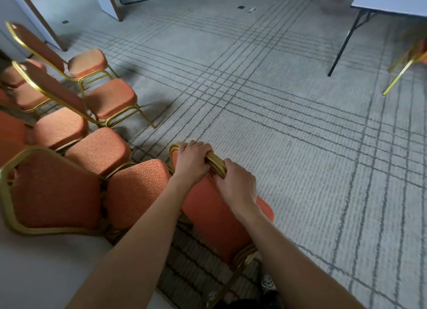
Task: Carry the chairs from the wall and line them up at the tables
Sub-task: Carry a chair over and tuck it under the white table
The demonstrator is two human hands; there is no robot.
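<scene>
Closest, the left hand (191, 160) and right hand (238, 186) each curl round the top rail of 1 chair (215, 216) at the near-left edge of the carpet (288, 114), and, swung carelessly toward the far-right table (392, 1), its legs may snag the neighbouring chair (136, 186).

Soft, dim light from the left brightens the chair seats (101, 100) and throws faint shadows rightward on the carpet (277, 147). The table (392, 1) and right edge smear with motion blur; carpet lines bow outward.
</scene>
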